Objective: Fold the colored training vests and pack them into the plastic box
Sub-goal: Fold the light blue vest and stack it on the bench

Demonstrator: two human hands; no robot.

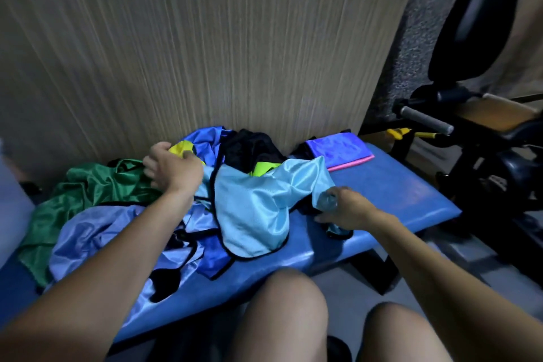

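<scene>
A person's two bare arms reach over a blue padded desk [396, 185] heaped with crumpled vests. The left hand [173, 169] grips a yellow vest [179, 148] at the back of the heap, beside a green vest [85, 194]. The right hand [345, 210] pinches an edge of a light blue vest [252, 209] trimmed in black. A folded blue-and-pink stack [340, 150] lies well apart at the desk's far right corner. Bare knees show below.
</scene>
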